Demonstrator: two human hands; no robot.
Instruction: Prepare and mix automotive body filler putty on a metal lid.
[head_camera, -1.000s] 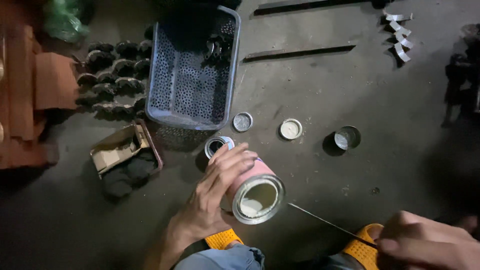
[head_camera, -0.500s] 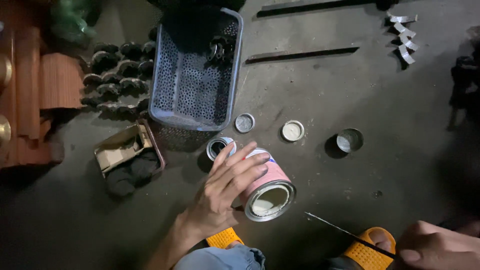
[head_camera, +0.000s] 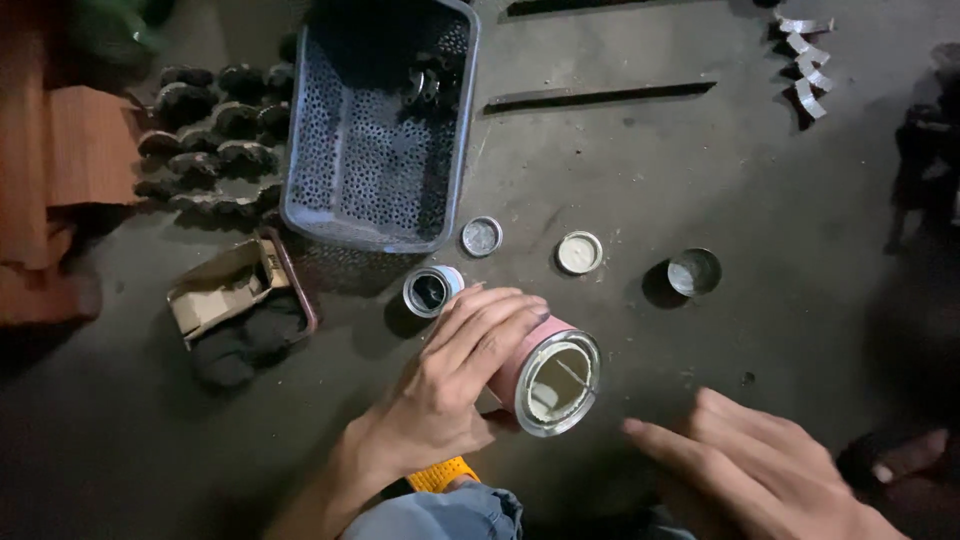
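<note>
My left hand (head_camera: 455, 385) wraps pink can (head_camera: 545, 375), tilted, open mouth toward me, above floor (head_camera: 700, 170). My right hand (head_camera: 765, 470) open, fingers spread, empty, just right of can. Thin rod possibly inside can; view dim.

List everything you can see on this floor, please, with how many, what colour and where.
tin: one, pink with open silver mouth, tilted, centre
small tin: one, silver, behind the pink one
lids: two, silvery, mid-floor
small cup: one, metal, right of the lids
basket: one, grey perforated plastic, top centre
cardboard box: one, brown, left
dark round parts: many, black, upper left
metal strips: several, silver, top right
left hand: grips the pink tin
right hand: empty, fingers spread, lower right
</note>
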